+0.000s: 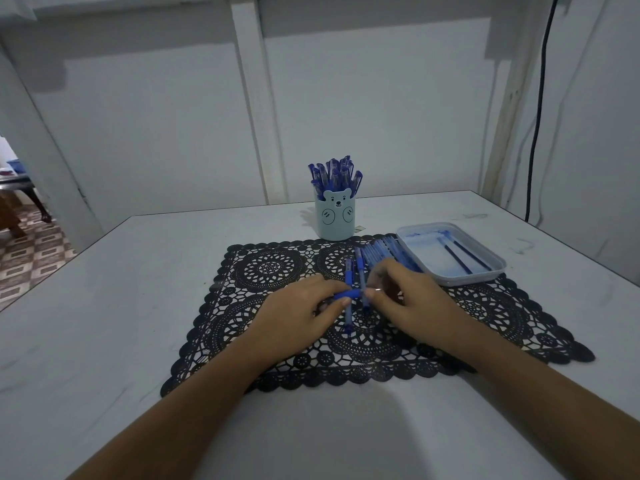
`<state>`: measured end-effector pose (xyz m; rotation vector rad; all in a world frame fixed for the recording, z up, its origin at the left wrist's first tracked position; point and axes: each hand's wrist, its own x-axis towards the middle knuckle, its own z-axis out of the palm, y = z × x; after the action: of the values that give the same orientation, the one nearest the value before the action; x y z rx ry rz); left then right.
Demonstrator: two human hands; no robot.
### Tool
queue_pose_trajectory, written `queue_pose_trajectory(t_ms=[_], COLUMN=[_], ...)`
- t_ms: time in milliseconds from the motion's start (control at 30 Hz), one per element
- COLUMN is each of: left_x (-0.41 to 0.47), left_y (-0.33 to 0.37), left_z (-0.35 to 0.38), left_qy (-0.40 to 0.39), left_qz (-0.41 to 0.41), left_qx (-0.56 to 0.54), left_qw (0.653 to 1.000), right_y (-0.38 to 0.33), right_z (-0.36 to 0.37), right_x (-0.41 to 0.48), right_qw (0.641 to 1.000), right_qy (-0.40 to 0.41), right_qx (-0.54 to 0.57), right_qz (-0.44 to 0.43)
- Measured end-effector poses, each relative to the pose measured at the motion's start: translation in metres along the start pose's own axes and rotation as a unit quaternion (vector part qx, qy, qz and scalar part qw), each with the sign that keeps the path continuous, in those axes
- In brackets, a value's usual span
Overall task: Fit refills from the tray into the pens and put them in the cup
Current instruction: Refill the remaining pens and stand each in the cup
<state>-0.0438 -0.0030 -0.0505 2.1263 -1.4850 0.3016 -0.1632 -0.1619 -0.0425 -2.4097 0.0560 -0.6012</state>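
head view: a blue pen (344, 294) is pinched over the mat (273, 271) by the left hand (304, 313) and at its end by the right hand (408, 303), seemingly levelled for fitting; two refills (458, 259) lie in the tray (498, 262); the cup (335, 221) stands behind.

One view only, worn on the head and sitting high over the near side of the table (138, 306), facing forward and tipped down. Both forearms run in from the bottom corners. The left hand (298, 306) and right hand (405, 299) meet on a pen (343, 295) dead centre, close under the lens. The lace mat (270, 268) fills the middle, with the cup (335, 220) straight ahead and the tray (460, 278) off right. It's a wide lens: the wall (173, 133) looms behind, and tiled floor (31, 258) shows far left.
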Motion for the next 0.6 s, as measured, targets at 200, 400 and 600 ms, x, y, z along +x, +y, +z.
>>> queue_pose_trajectory(t_ms=[200, 400, 600], left_x=[-0.0002, -0.0003, 0.0005], left_y=[-0.0004, -0.0012, -0.0002], left_z=[0.0006, 0.0006, -0.0006], left_qy=[-0.009, -0.008, 0.007], left_qz=[0.011, 0.015, 0.014], left_qx=[0.000, 0.009, 0.002], left_qw=[1.000, 1.000, 1.000], right_y=[0.0020, 0.0018, 0.0054], right_z=[0.0014, 0.0023, 0.0009], right_x=[-0.0007, 0.0004, -0.0002], right_qw=[1.000, 0.999, 0.999], right_qy=[-0.010, -0.021, -0.033], right_qx=[-0.029, -0.031, -0.030], right_qz=[0.004, -0.013, -0.008])
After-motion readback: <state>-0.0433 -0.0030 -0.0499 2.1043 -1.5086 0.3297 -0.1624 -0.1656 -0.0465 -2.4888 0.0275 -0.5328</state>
